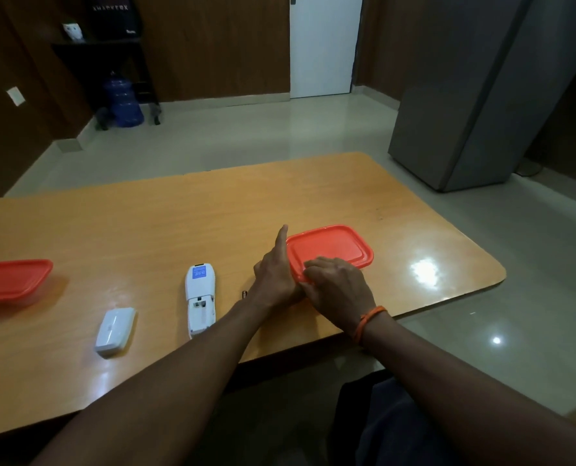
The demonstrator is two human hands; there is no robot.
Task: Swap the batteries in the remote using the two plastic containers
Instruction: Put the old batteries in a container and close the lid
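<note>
**Both hands on the right container, remote lying open**

Your remote [200, 297] lies face down near the front edge of the table [145, 223], long axis pointing away from you. Its battery compartment [201, 303] is uncovered at the near end. The white battery cover [115, 327] lies apart from it, to its left and a little nearer to you. Just right of the remote, close beside your left wrist, a small dark battery [244, 293] rests on the wood; it is too small to show any detail.

Further right is the right container [337, 245], its red lid on. Your left hand [275, 275] is pressed against its left side with one digit stretched straight out along the lid's left edge. The other fingers are hidden, so you cannot tell whether they grip. Your right hand [338, 287] covers the near left corner of the lid, fingers bent and curled over the rim there. An orange wristband [369, 319] sits on that wrist.

The left container [11, 280], also red-lidded, stands well apart at the table's far left, partly cut off by the frame.

Beyond the table you have a grey refrigerator [465, 112] on the right, a white door [323, 45] straight ahead, and a blue water jug [122, 102] on the floor at the left.
</note>
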